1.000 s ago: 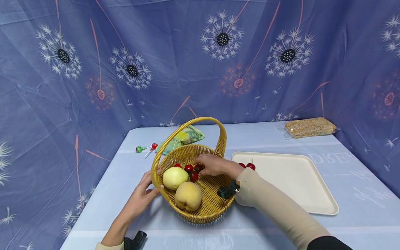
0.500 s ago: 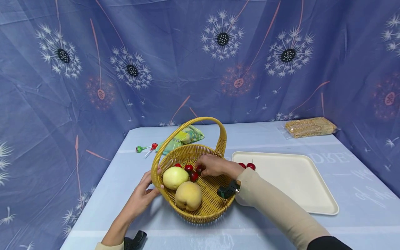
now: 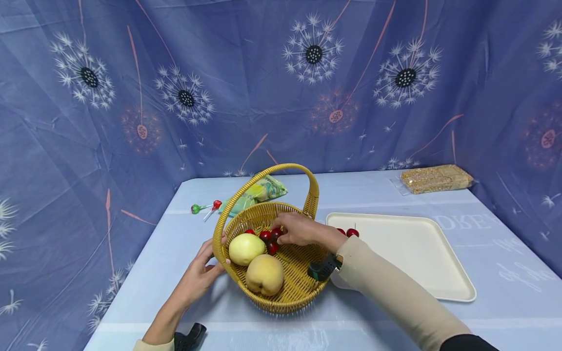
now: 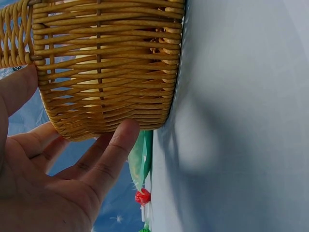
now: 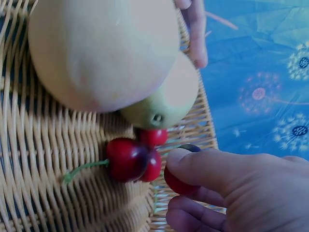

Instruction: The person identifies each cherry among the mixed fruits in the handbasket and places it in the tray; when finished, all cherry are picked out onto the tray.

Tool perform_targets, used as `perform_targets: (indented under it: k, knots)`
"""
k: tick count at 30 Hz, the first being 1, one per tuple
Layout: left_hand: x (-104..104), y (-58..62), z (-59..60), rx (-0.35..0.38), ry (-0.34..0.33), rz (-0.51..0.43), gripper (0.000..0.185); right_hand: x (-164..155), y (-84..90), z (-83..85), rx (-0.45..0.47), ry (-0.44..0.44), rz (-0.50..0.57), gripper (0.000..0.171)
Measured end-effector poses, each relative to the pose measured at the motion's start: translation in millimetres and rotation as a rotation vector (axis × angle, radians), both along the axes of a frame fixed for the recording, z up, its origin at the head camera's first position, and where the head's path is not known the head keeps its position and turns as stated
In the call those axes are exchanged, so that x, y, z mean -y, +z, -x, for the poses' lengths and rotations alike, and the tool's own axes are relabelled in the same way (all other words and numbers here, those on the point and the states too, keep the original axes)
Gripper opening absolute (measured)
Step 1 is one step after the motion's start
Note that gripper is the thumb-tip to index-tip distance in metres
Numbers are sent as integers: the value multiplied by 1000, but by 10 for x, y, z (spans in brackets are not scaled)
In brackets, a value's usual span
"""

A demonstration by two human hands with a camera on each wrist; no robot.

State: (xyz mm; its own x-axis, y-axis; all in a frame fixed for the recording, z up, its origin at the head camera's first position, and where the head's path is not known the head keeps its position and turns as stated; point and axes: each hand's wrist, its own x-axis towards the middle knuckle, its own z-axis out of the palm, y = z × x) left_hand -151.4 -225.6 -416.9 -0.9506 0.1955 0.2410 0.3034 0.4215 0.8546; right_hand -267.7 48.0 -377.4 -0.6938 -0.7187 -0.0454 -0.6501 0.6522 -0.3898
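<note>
backdrop [image 3: 246,73]: blue dandelion cloth | table [image 3: 386,190]: light blue cloth

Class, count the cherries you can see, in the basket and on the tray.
6 visible: four in the wicker basket, one pinched by the right hand and three beside the pear; two on the tray. Others may be hidden.

Cherries [image 3: 269,239] in basket [image 3: 287,292], tray [image 3: 421,258] rightward

Under the right hand [image 3: 300,230], most of one cherry [image 5: 177,182] hidden by the fingertips [image 5: 203,166]. Tray [image 3: 417,253] corner covered by the sleeve [image 3: 386,287]. Lollipops [image 3: 204,208] too small to make out; peach [image 5: 101,53] cut by the picture's top edge.
</note>
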Motion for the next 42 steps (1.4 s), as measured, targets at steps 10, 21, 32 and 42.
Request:
perform_targets:
  k: [10,21,32,42]
  knots:
    - [-6,13,9,22,13,7,54,-87,242,-185,-14,23,119,38]
    - [-7,12,7,22,18,8,55,-345,388,-368,-76,-5,241,36]
    - [-10,10,3,22,27,7,54,-712,520,-521,-107,-68,387,37]
    - [-11,19,1,26,21,10,55,-1077,462,-611,-106,-146,427,38]
